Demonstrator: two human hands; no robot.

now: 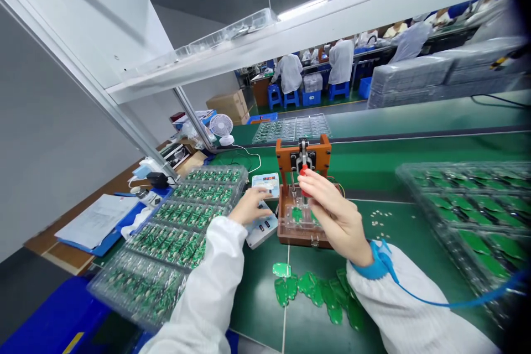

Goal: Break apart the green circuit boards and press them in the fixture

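My right hand [334,210], with a blue wrist strap below it, is closed on the red handle [305,170] of a clamp on an orange and brown test fixture [305,235]. A green board [297,214] shows in the fixture under a clear plate. My left hand [252,206] is over the light grey control boxes [262,228] left of the fixture, fingers apart and nothing seen in it. Loose green boards [317,290] lie on the green mat in front of the fixture.
Clear trays of green boards stand at left [182,221] and right [477,204]. Another tray [292,127] is behind the fixture. A small white fan [221,126] stands back left. Small pale pieces [379,218] lie right of the fixture. People in white sit far off.
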